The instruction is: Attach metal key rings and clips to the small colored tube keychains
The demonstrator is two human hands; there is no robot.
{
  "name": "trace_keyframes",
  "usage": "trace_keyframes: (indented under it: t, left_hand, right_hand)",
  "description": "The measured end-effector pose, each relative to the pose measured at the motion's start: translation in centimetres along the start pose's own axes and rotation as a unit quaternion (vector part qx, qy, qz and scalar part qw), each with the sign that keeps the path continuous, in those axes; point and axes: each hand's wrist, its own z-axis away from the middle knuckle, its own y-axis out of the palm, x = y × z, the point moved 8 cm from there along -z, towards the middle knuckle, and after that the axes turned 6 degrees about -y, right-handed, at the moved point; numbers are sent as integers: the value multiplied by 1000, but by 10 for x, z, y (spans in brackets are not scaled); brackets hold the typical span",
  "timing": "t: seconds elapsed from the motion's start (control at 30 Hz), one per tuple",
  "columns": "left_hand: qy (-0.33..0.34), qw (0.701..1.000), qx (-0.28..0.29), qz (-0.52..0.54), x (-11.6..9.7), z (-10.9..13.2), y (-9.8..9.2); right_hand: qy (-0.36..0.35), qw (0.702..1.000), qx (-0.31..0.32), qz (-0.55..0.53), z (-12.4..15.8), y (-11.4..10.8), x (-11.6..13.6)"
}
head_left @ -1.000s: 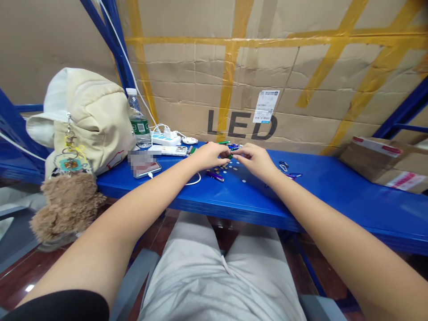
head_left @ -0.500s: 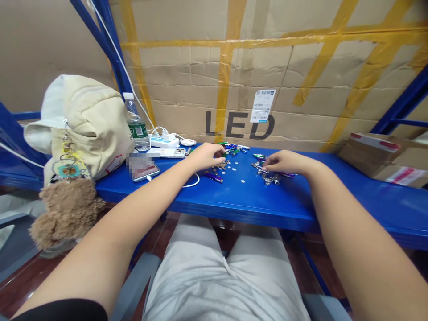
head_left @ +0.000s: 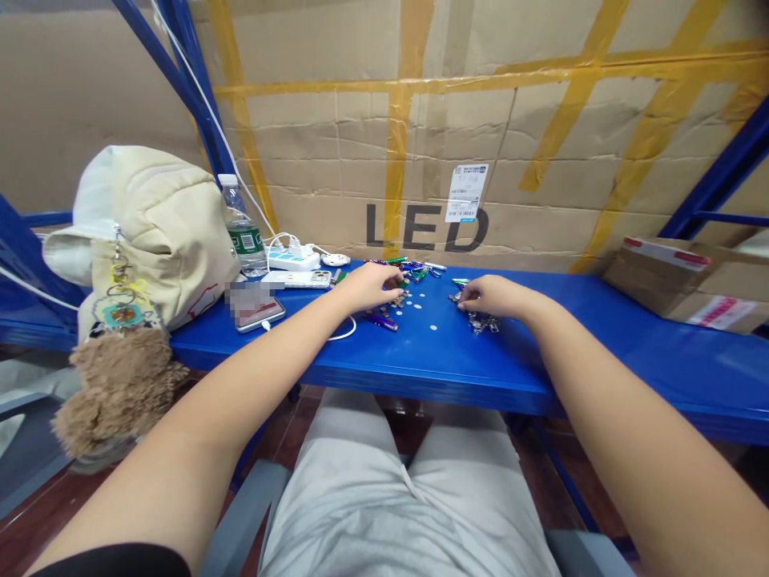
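Observation:
My left hand (head_left: 368, 287) rests on the blue shelf, its fingertips beside a small pile of tiny metal parts (head_left: 400, 299). A small green piece lies right at those fingertips, and I cannot tell whether it is held. My right hand (head_left: 497, 297) is curled over a cluster of metal key clips (head_left: 482, 324), its fingertips touching them. Between the hands lie several small silver discs (head_left: 433, 328). A purple mini flashlight (head_left: 380, 321) sits just below my left hand. Several coloured small tubes (head_left: 414, 270) lie along the shelf's back edge.
The blue shelf (head_left: 577, 361) carries a phone (head_left: 258, 312), a white cable, a power strip (head_left: 291, 259) and a water bottle (head_left: 243, 228). A beige bag (head_left: 162, 232) with a plush charm (head_left: 120, 393) sits left. A taped cardboard carton (head_left: 420, 136) stands behind; a parcel (head_left: 685, 284) lies right.
My right hand has moved from the middle of the shelf, next to my left hand, out to the right and onto the metal clips. My left hand has shifted only slightly.

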Motion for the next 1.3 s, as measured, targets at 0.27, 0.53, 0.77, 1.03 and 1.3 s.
trace_keyframes:
  t: [0.27, 0.53, 0.77, 1.03, 1.3]
  left_hand:
    - [54, 998, 7, 36, -28, 3, 4]
    - [58, 992, -4, 109, -37, 4, 2]
    - [82, 989, -76, 92, -33, 1, -1]
    - [172, 973, -145, -51, -43, 3, -2]
    - [44, 986, -53, 155, -23, -3, -6]
  right_hand:
    - [-52, 970, -128, -198, 2, -14, 37]
    - [-70, 929, -189, -312, 3, -17, 52]
    - [-64, 916, -200, -343, 3, -15, 52]
    - [37, 820, -117, -559, -3, 11, 48]
    - [-127, 944, -232, -195, 9, -30, 67]
